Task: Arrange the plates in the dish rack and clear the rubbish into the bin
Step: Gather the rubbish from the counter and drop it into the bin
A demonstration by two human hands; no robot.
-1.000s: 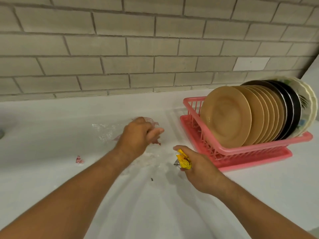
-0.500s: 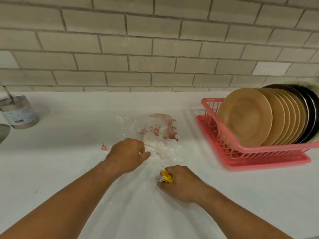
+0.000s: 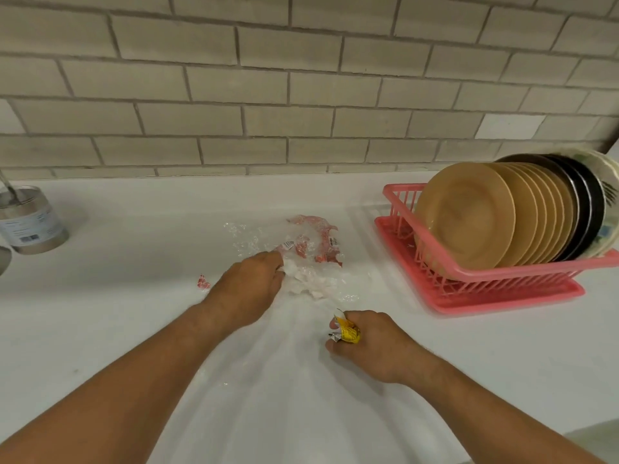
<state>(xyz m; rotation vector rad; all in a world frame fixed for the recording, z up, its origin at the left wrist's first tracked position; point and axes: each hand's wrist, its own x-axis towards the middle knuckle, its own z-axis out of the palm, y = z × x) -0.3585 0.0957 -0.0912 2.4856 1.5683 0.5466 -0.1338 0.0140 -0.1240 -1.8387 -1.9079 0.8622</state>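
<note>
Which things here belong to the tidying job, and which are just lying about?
Part of the job: pink plastic dish rack, tan plates, crumpled white tissue in left hand, yellow wrapper in right hand, clear red-printed plastic wrapping, small red scrap.
Just lying about: labelled metal tin.

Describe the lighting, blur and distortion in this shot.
Head view: wide-angle lens bows the grout lines of the brick wall; soft light throws faint overlapping arm shadows on the white counter, no hard glare; the dish rack near the right edge is slightly smeared; the clear wrapper by the left hand barely shows.
</note>
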